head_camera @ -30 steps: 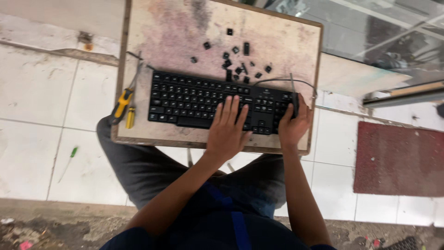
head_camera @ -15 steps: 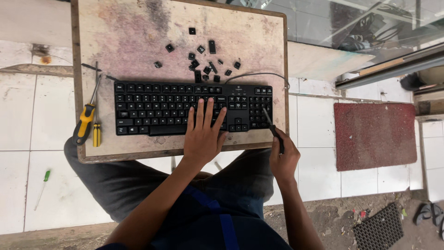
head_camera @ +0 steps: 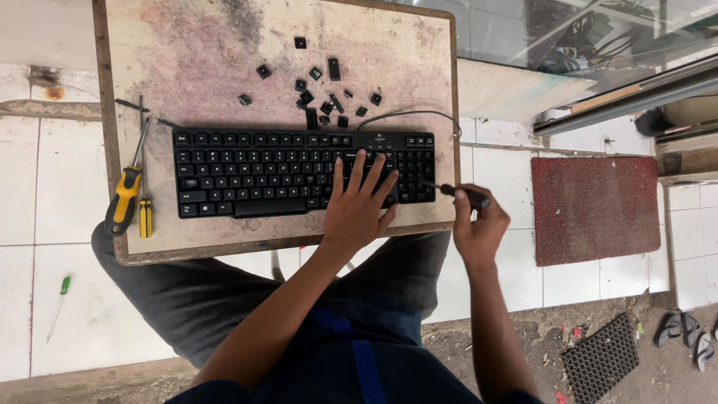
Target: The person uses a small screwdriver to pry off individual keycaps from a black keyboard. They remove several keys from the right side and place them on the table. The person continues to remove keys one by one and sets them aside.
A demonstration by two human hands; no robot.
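A black keyboard (head_camera: 262, 170) lies on a worn wooden board (head_camera: 202, 52) across my lap. My left hand (head_camera: 359, 206) rests flat with fingers spread on the keyboard's right part. My right hand (head_camera: 479, 224) is off the board's right edge and grips a small black-handled tool (head_camera: 462, 195) whose tip points at the keyboard's right end. Several loose black keycaps (head_camera: 318, 90) are scattered on the board behind the keyboard.
A yellow-handled screwdriver (head_camera: 123, 200) and a smaller yellow one (head_camera: 145, 217) lie at the board's left edge. A green screwdriver (head_camera: 60, 303) is on the white tile floor. A red mat (head_camera: 594, 206), a black grid mat (head_camera: 602, 359) and sandals (head_camera: 684, 333) are at the right.
My right hand has lifted off the keyboard's right end and drawn back past the board's edge, holding the tool. My left hand stays on the keys.
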